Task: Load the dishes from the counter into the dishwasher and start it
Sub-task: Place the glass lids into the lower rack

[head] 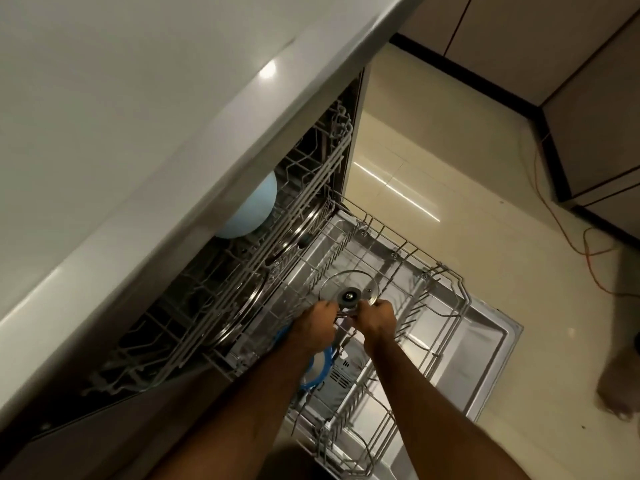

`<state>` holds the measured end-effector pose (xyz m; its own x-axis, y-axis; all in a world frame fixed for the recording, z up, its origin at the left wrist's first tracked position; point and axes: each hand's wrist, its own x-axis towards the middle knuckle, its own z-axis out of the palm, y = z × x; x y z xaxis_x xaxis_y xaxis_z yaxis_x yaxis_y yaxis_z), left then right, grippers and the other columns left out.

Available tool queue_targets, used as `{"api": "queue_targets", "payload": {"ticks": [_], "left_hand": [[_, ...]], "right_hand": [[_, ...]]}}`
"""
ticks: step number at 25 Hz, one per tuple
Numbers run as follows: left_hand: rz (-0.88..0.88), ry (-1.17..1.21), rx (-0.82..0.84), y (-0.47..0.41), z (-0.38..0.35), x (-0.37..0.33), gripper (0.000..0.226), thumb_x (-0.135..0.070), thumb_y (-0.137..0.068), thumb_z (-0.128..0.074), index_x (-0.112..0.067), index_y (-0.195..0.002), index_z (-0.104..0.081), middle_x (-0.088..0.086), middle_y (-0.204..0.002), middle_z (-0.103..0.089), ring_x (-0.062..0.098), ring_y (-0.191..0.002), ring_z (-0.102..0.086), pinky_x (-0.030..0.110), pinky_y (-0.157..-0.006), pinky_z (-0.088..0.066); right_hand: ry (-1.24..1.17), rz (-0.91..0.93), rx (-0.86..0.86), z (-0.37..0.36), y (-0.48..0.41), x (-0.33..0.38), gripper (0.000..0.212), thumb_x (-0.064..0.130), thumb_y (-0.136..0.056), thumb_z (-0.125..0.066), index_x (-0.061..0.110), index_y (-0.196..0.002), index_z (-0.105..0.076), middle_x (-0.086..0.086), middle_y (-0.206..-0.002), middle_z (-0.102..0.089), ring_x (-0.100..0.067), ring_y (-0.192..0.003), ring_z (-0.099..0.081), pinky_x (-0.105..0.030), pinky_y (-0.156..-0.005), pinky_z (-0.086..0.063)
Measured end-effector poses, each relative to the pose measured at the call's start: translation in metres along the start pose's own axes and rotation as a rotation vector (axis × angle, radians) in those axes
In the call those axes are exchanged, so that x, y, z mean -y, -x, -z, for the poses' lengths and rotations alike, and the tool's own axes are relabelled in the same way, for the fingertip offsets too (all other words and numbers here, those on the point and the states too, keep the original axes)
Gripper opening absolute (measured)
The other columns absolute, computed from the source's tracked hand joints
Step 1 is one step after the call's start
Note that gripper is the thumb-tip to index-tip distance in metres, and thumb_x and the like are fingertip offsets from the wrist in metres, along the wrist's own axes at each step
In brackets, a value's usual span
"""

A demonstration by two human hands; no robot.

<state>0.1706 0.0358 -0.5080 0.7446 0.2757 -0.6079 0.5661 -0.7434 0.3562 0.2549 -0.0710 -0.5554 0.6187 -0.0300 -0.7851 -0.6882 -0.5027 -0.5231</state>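
**First spotter:** As you lean forward, the pale counter (138, 116) fills your left side. The upper rack (311, 188) sits partly tucked beneath its edge.

**Second spotter:** Yes, and you have a light blue bowl (256, 209) in that rack, half hidden under the counter's lip. Round steel rims (242, 313) stand on edge just past it. I cannot tell which rack holds them.

**First spotter:** Moving toward the middle, your left hand (313, 327) has its fingers curled on the near edge of the glass lid (343, 282). A blue-rimmed piece (320, 370) lies just beneath your left wrist, too covered to name.

**Second spotter:** The lid is where your task sits right now. It is low over the lower rack (446, 282), among the wires, with its dark knob (348, 297) facing you. Whether it rests on the wires I cannot tell.

**First spotter:** Your right hand (375, 317) grips the same lid from the other side, knuckles bent, just beside the knob. So you have it held between both hands.

**Second spotter:** The lower rack is pulled out over the open dishwasher door (485, 344). The rack's right half holds only bare tines.

**First spotter:** Farther right you have the glossy cream floor (433, 133), with an orange cable (571, 244) trailing across it by the cabinets (519, 36).

**Second spotter:** A bare foot (620, 386) stands at your far right edge, well apart from the door.
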Motion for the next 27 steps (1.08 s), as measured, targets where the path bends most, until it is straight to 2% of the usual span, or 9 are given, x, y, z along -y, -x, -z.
{"api": "queue_targets", "payload": {"ticks": [4, 7, 10, 13, 15, 17, 20, 25, 27], "left_hand": [[0.008, -0.019, 0.006, -0.012, -0.01, 0.0, 0.037, -0.012, -0.097, -0.064, -0.013, -0.132, -0.054, 0.007, -0.134, -0.055, 0.02, -0.117, -0.058, 0.029, -0.1, -0.047], [0.029, -0.055, -0.01, -0.008, -0.014, 0.01, 0.038, -0.014, -0.097, -0.065, -0.014, -0.132, -0.053, 0.005, -0.132, -0.056, 0.016, -0.111, -0.059, 0.023, -0.089, -0.042], [0.049, -0.122, 0.03, -0.004, -0.021, 0.025, 0.034, -0.021, -0.098, -0.065, -0.014, -0.129, -0.054, 0.004, -0.127, -0.058, 0.014, -0.105, -0.057, 0.022, -0.085, -0.042], [0.059, -0.207, 0.081, -0.004, -0.023, 0.036, 0.029, -0.024, -0.1, -0.062, -0.012, -0.126, -0.057, 0.005, -0.126, -0.059, 0.017, -0.112, -0.058, 0.027, -0.094, -0.045], [0.055, -0.251, 0.105, -0.004, -0.022, 0.039, 0.028, -0.024, -0.101, -0.06, -0.011, -0.126, -0.059, 0.006, -0.127, -0.06, 0.019, -0.116, -0.059, 0.03, -0.099, -0.046], [0.045, -0.278, 0.126, -0.003, -0.022, 0.042, 0.027, -0.022, -0.101, -0.061, -0.01, -0.126, -0.06, 0.006, -0.128, -0.061, 0.02, -0.117, -0.061, 0.03, -0.099, -0.049], [0.067, -0.224, 0.139, 0.0, -0.022, 0.051, 0.029, -0.017, -0.1, -0.063, -0.011, -0.127, -0.058, 0.007, -0.128, -0.061, 0.02, -0.112, -0.063, 0.027, -0.089, -0.053], [0.087, -0.164, 0.106, 0.013, -0.014, 0.058, 0.039, -0.018, -0.101, -0.062, -0.011, -0.137, -0.052, 0.006, -0.135, -0.055, 0.02, -0.116, -0.061, 0.029, -0.094, -0.053], [0.108, -0.122, 0.097, 0.022, -0.009, 0.057, 0.041, -0.018, -0.098, -0.065, -0.014, -0.137, -0.052, 0.005, -0.135, -0.055, 0.018, -0.114, -0.061, 0.03, -0.094, -0.054]], "right_hand": [[0.027, -0.029, 0.031, -0.006, -0.019, -0.001, 0.034, 0.02, -0.088, -0.073, 0.004, -0.114, -0.058, -0.015, -0.101, -0.072, -0.027, -0.083, -0.076, -0.035, -0.061, -0.065], [0.0, -0.066, 0.086, -0.013, -0.02, -0.003, 0.034, 0.012, -0.09, -0.076, 0.002, -0.117, -0.057, -0.018, -0.104, -0.072, -0.027, -0.084, -0.076, -0.025, -0.051, -0.057], [-0.061, -0.1, 0.239, -0.02, -0.019, -0.01, 0.027, 0.003, -0.098, -0.065, -0.004, -0.123, -0.056, -0.022, -0.114, -0.071, -0.028, -0.09, -0.074, -0.03, -0.063, -0.063], [0.085, -0.041, 0.452, -0.023, -0.014, -0.019, 0.022, 0.008, -0.102, -0.058, -0.006, -0.118, -0.066, -0.02, -0.11, -0.072, -0.027, -0.091, -0.069, -0.037, -0.08, -0.061], [0.235, -0.015, 0.541, -0.026, -0.006, -0.018, 0.019, 0.012, -0.102, -0.058, 0.0, -0.107, -0.072, -0.017, -0.102, -0.074, -0.022, -0.086, -0.068, -0.034, -0.079, -0.058], [0.343, 0.014, 0.583, -0.029, -0.001, -0.017, 0.018, 0.01, -0.102, -0.058, -0.004, -0.105, -0.07, -0.02, -0.1, -0.073, -0.017, -0.08, -0.067, -0.028, -0.074, -0.057], [0.329, -0.035, 0.583, -0.036, 0.01, -0.018, 0.014, -0.003, -0.099, -0.053, -0.004, -0.102, -0.066, -0.017, -0.084, -0.062, -0.015, -0.069, -0.059, -0.022, -0.061, -0.05], [0.595, -0.007, 0.517, -0.051, 0.029, -0.019, 0.025, 0.002, -0.092, -0.066, 0.012, -0.115, -0.064, -0.007, -0.113, -0.068, -0.021, -0.101, -0.07, -0.035, -0.09, -0.062], [0.682, 0.05, 0.463, -0.051, 0.038, -0.018, 0.029, 0.003, -0.093, -0.066, 0.014, -0.12, -0.063, -0.007, -0.113, -0.068, -0.022, -0.104, -0.071, -0.035, -0.089, -0.062]]}}
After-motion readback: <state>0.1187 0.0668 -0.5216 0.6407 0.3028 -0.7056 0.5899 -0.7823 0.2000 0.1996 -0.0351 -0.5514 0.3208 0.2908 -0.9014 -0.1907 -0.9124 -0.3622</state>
